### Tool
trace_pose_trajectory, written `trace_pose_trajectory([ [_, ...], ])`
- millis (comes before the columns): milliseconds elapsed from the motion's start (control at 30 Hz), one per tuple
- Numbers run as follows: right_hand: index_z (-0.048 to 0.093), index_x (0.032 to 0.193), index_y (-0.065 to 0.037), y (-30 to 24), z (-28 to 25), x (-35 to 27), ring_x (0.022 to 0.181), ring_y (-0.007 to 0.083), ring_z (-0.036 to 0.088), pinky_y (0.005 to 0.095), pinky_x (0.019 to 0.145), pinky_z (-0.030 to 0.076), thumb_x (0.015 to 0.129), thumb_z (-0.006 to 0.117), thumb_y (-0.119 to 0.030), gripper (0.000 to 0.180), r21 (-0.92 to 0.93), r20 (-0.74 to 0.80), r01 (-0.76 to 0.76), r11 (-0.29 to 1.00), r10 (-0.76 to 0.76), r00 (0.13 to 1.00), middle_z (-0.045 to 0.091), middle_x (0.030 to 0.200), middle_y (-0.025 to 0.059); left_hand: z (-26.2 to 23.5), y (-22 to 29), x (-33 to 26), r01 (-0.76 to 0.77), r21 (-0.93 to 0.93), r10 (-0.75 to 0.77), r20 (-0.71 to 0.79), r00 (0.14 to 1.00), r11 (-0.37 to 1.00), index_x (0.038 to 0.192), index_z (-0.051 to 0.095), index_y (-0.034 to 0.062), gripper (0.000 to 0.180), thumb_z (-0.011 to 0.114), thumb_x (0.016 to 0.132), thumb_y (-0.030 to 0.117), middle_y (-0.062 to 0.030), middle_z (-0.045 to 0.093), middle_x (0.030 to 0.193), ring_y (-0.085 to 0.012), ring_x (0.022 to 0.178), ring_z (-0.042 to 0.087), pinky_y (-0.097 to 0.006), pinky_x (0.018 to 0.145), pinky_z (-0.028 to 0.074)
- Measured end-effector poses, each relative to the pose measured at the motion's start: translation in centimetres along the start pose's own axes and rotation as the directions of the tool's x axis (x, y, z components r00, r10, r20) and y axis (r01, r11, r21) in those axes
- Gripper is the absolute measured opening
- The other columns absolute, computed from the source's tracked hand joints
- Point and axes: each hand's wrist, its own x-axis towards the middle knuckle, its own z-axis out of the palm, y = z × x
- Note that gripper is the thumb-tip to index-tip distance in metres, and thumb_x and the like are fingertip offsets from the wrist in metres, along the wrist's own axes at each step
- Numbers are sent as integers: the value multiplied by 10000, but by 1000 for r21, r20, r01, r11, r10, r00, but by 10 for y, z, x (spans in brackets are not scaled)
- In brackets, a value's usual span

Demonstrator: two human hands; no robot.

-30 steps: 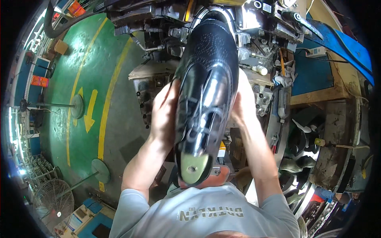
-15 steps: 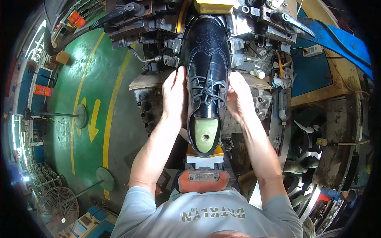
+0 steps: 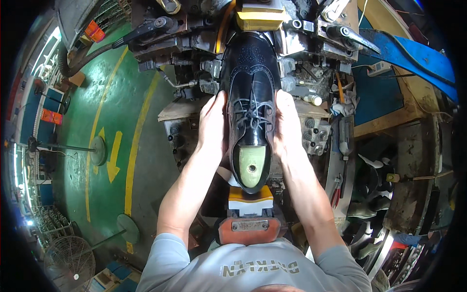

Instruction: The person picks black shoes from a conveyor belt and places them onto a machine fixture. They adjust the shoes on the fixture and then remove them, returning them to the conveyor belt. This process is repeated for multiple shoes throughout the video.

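A black lace-up dress shoe (image 3: 252,78) lies lengthwise in front of me, its toe in the machine and its heel toward my chest. Inside its opening shows a pale green shoe last (image 3: 252,165) with a round hole. My left hand (image 3: 212,121) clasps the left side, thumb pointing up along the upper. On the other side my right hand (image 3: 288,121) presses against the shoe, fingers mostly hidden under it. Just behind the heel stands a yellow and white heel rest (image 3: 250,198) on the machine. Above the toe sits a yellow block (image 3: 260,20).
Metal clamps and lever handles (image 3: 346,32) flank the toe on both sides. A blue machine arm (image 3: 413,53) reaches across at the right. A red padded block (image 3: 250,229) sits close to my chest. Red-handled pliers (image 3: 335,194) lie on a right-hand ledge. Fans (image 3: 70,263) stand at the left.
My right hand has drawn in against the shoe's side; its thumb stood farther out before. The heel sits slightly nearer the heel rest's front, and the whole view has shifted a little.
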Motion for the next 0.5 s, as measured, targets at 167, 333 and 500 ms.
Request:
trace_pose_trajectory([
  [167, 582, 891, -103, -8, 17, -9, 738, 150, 603, 347, 719, 542, 955, 607, -246, 159, 113, -60, -121, 986, 129, 990, 606, 818, 9, 13, 18, -11, 47, -22, -47, -3, 999, 999, 1141, 613, 29, 299, 470, 1020, 263, -63, 671, 1023, -147, 876, 638, -305, 796, 523],
  [333, 595, 907, -86, -7, 5, -7, 728, 158, 620, 337, 710, 548, 951, 614, -257, 177, 21, -84, -52, 998, 54, 995, 641, 831, 26, 20, 23, -12, 71, -24, -71, -2, 997, 997, 1129, 599, 8, 307, 449, 1028, 255, -84, 668, 1009, -166, 866, 644, -318, 798, 532],
  [500, 551, 854, -85, -14, 35, -16, 691, 124, 583, 307, 666, 526, 957, 614, -240, 196, -12, -138, -55, 998, 53, 989, 598, 773, 15, 19, 24, -10, 104, -46, -107, -50, 993, 993, 1102, 604, -9, 339, 423, 1038, 270, -99, 671, 988, -179, 845, 651, -320, 784, 539],
])
